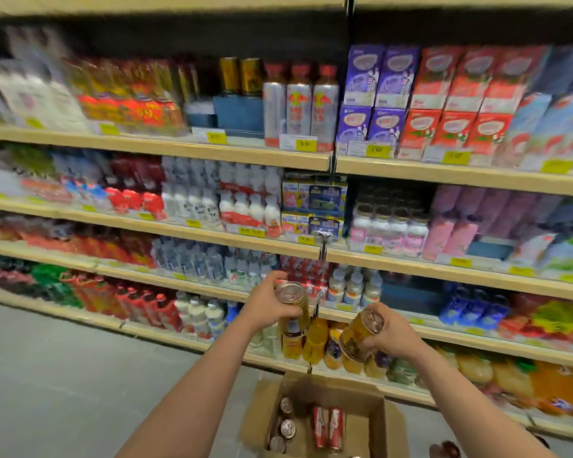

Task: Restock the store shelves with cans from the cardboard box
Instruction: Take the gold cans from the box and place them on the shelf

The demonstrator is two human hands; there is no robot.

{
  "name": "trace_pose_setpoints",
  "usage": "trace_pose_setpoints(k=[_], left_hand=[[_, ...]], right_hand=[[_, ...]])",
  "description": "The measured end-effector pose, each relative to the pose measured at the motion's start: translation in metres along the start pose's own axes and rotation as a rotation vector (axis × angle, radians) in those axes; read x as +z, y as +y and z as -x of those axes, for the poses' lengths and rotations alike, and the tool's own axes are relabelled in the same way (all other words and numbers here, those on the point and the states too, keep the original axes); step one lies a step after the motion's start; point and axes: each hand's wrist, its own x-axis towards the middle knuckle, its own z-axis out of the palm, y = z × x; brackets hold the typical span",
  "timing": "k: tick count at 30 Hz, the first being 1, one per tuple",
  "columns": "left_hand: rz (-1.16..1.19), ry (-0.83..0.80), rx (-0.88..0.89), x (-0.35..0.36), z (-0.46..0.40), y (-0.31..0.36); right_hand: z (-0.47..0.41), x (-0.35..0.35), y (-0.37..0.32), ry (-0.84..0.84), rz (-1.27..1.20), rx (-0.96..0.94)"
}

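Gold-labelled cans fill both your hands: your left hand [264, 300] wraps its fingers round one gold can [293, 310] held nearly upright with its silver lid towards you, and your right hand [392, 332] grips a second gold can [361, 335] tilted so that its top leans left, towards the other. The two cans are near each other but apart, and both hang in front of the lower shelves [460, 343], where orange and yellow juice bottles [316, 340] stand just behind them. Below your forearms sits the open cardboard box [374, 424] on the grey floor [80, 375], its flaps spread outward. Inside it you can see three silver can tops [286, 426] in a line along the left side and two red cans [328, 428] lying side by side near the middle. Higher up, the pale wooden shelving carries rows of white bottles, red bottles and boxed cartons in purple and red, with yellow price tags [217, 137] along the edges. On the top stocked shelf two gold cans [240, 76] stand on a blue carton, next to tall silver and red bottles [300, 105]. Much of the view is blurred, so labels cannot be read.
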Motion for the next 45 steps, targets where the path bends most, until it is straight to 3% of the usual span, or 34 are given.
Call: trace_pose_setpoints(k=[9, 15, 28, 36, 41, 45], left_hand=[[0.098, 0.187, 0.036, -0.105, 0.069, 0.018], [0.096, 0.261, 0.090, -0.190, 0.061, 0.006], [-0.014, 0.324, 0.215, -0.402, -0.055, -0.021], [0.026, 0.391, 0.328, -0.452, -0.143, -0.006], [0.021, 0.445, 0.352, -0.469, -0.199, 0.004], [0.073, 0.452, 0.339, -0.479, -0.236, 0.003]], right_hand=[[0.033, 0.001, -0.106, 0.004, -0.158, -0.098], [0.011, 0.019, -0.199, -0.023, -0.308, -0.249], [-0.096, 0.068, -0.394, 0.143, -0.380, -0.379], [-0.195, 0.037, -0.475, 0.322, -0.299, -0.521], [-0.264, 0.016, -0.513, 0.345, -0.270, -0.610], [-0.311, 0.017, -0.527, 0.335, -0.249, -0.570]])
